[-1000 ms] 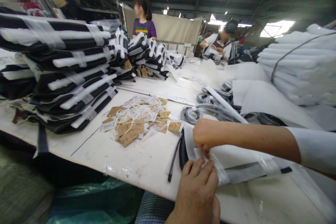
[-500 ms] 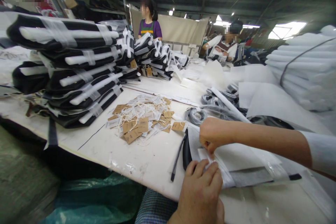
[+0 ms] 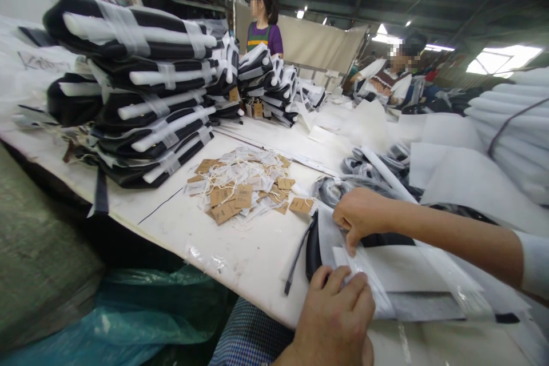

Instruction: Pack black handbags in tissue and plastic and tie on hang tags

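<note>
A flat black bag lies at the table's near right, covered with white foam sheet and crossed by glossy clear strips. My left hand presses on its near left edge, fingers bent over the white sheet and thumb mostly hidden. Just beyond, my right hand is closed, its thumb pointing down onto a clear plastic strip. That strip runs beneath the fingertips of both hands. A dark strap sticks out at the bag's left end.
Brown and white tags with strings lie heaped left of the bag. Wrapped black bags are stacked at left, more behind. Coiled grey straps and a white foam pile are at right. Two people stand across the table.
The view has shifted, so most things sit farther right. My right hand's thumb has moved a little away from my left fingers, showing more of the clear strip.
</note>
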`<action>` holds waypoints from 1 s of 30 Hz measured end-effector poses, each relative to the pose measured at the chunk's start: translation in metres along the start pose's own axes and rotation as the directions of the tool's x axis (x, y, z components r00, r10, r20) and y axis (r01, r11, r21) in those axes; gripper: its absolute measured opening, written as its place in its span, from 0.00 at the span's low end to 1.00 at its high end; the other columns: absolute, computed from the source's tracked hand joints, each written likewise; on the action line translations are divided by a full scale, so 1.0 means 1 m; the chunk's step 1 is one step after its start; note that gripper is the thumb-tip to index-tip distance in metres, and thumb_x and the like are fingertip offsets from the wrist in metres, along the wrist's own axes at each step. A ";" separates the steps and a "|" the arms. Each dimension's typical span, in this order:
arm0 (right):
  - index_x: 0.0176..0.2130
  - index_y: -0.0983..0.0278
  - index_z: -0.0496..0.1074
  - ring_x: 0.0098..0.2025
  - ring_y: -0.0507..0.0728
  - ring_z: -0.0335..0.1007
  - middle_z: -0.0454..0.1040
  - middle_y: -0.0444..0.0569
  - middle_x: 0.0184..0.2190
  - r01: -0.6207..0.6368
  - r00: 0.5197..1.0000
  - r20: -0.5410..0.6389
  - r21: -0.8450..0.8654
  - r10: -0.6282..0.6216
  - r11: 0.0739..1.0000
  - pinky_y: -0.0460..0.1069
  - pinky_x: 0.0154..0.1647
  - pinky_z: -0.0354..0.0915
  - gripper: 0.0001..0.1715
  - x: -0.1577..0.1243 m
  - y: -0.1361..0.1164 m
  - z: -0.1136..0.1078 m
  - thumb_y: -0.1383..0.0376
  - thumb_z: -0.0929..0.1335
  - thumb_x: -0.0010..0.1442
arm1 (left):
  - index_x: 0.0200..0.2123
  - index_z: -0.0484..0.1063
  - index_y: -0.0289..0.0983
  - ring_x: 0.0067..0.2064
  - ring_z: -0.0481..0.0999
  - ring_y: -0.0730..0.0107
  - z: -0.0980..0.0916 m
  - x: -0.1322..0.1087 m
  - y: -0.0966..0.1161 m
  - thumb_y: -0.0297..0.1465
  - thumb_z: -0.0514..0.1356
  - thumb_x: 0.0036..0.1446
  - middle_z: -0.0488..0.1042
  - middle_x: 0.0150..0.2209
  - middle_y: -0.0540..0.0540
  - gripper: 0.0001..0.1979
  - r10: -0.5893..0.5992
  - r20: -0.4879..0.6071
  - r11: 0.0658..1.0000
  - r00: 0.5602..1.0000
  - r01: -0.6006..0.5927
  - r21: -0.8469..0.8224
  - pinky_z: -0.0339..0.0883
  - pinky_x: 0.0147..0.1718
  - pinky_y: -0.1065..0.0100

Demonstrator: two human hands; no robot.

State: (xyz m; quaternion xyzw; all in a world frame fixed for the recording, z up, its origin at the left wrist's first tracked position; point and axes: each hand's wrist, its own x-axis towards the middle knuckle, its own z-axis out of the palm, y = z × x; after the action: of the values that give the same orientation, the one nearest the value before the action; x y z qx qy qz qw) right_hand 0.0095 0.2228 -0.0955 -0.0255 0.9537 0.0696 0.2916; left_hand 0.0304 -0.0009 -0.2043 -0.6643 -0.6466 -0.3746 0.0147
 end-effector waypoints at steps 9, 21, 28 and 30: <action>0.35 0.62 0.79 0.28 0.56 0.69 0.78 0.46 0.29 -0.050 0.981 0.193 0.281 -0.005 0.958 0.48 0.27 0.55 0.39 0.029 0.027 0.008 0.38 0.78 0.32 | 0.51 0.72 0.35 0.53 0.72 0.61 0.011 0.001 -0.007 0.30 0.60 0.47 0.77 0.56 0.48 0.25 0.055 -0.045 0.995 0.997 -0.051 0.088 0.68 0.49 0.59; 0.30 0.65 0.81 0.27 0.54 0.71 0.78 0.45 0.24 0.054 0.998 0.011 0.467 -0.066 0.882 0.47 0.30 0.61 0.18 0.026 0.047 0.014 0.52 0.74 0.54 | 0.48 0.72 0.38 0.51 0.76 0.62 0.013 0.002 -0.009 0.33 0.59 0.51 0.79 0.54 0.54 0.20 0.086 -0.147 0.986 0.985 -0.063 0.151 0.70 0.46 0.60; 0.50 0.66 0.78 0.48 0.64 0.76 0.81 0.56 0.47 0.061 0.960 -0.267 0.493 0.084 0.868 0.55 0.50 0.66 0.27 -0.033 0.021 0.022 0.50 0.65 0.65 | 0.50 0.71 0.39 0.53 0.75 0.62 0.006 0.003 -0.006 0.31 0.60 0.50 0.78 0.55 0.54 0.22 0.074 -0.117 0.990 0.990 -0.059 0.128 0.70 0.49 0.60; 0.56 0.66 0.75 0.53 0.69 0.73 0.78 0.59 0.52 0.023 0.963 -0.248 0.476 0.109 0.879 0.59 0.54 0.65 0.36 -0.040 0.006 0.033 0.47 0.72 0.57 | 0.52 0.71 0.39 0.54 0.75 0.62 0.006 0.002 -0.005 0.31 0.60 0.50 0.77 0.56 0.54 0.23 0.068 -0.105 0.990 0.992 -0.054 0.131 0.70 0.49 0.60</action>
State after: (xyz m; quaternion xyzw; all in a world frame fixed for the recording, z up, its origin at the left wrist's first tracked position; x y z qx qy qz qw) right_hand 0.0607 0.2336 -0.0997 0.0590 0.9723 -0.1636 0.1560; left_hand 0.0286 0.0050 -0.2097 -0.6599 -0.6470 -0.3676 0.1041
